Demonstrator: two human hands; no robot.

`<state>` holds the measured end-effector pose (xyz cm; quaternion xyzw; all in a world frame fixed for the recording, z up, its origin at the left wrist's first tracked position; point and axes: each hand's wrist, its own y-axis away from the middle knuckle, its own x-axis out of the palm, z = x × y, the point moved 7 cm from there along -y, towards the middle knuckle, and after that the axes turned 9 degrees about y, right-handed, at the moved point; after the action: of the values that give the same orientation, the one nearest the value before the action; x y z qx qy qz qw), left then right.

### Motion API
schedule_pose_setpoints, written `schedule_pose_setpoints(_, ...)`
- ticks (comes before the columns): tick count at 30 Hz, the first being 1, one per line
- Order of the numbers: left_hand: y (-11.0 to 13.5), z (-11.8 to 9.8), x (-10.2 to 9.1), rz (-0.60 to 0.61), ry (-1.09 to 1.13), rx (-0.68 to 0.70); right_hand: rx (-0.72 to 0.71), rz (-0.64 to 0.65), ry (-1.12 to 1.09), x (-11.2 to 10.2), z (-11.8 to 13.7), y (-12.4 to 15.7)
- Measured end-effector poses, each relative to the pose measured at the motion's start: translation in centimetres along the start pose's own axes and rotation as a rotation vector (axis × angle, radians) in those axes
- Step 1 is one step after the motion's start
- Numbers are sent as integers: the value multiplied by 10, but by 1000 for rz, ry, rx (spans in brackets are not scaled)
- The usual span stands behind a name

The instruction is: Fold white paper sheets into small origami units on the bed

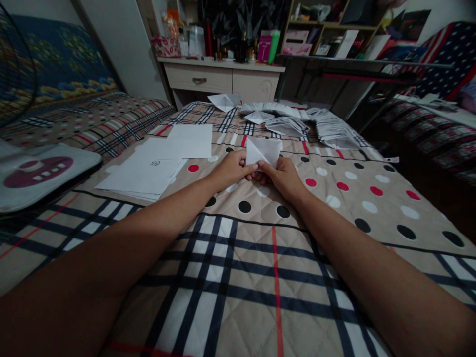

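Observation:
Between my two hands is a small folded white paper [263,150], held up a little above the bedspread with crease lines on its face. My left hand [235,168] grips its lower left side, thumb across the front. On the lower right side, my right hand [283,177] pinches it, the thumb pressed near the bottom middle. The fingers behind the paper are partly hidden. Left of my hands lie loose white paper sheets [139,168], one with a small dark drawing or writing. Beyond the hands sit folded paper pieces [286,125] and a fanned row of them [332,130].
A quilted bedspread [256,258] with plaid and dots lies under everything. At the left edge is a white object with a purple oval [40,171]. Behind the bed stand a cream dresser [219,77] with bottles and boxes, and a shelf unit [330,25].

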<state>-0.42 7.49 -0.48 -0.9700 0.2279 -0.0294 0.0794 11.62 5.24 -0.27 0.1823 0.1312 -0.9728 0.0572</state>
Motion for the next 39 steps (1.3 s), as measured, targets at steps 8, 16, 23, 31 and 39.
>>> schedule_pose_setpoints(8,1,0,-1,5,-22,0,1,1,18,-1,1,0)
schedule_pose_setpoints(16,1,-2,1,-9,-21,-15,-7,2,18,0,0,0)
schedule_pose_setpoints(23,1,0,0,-6,-15,-1,-9,4,17,-1,0,-1)
schedule_pose_setpoints(31,1,-1,0,-8,-16,-18,-1,2,29,0,1,0)
schedule_pose_setpoints(39,1,-1,0,-18,-23,-21,0,-5,13,-1,1,0)
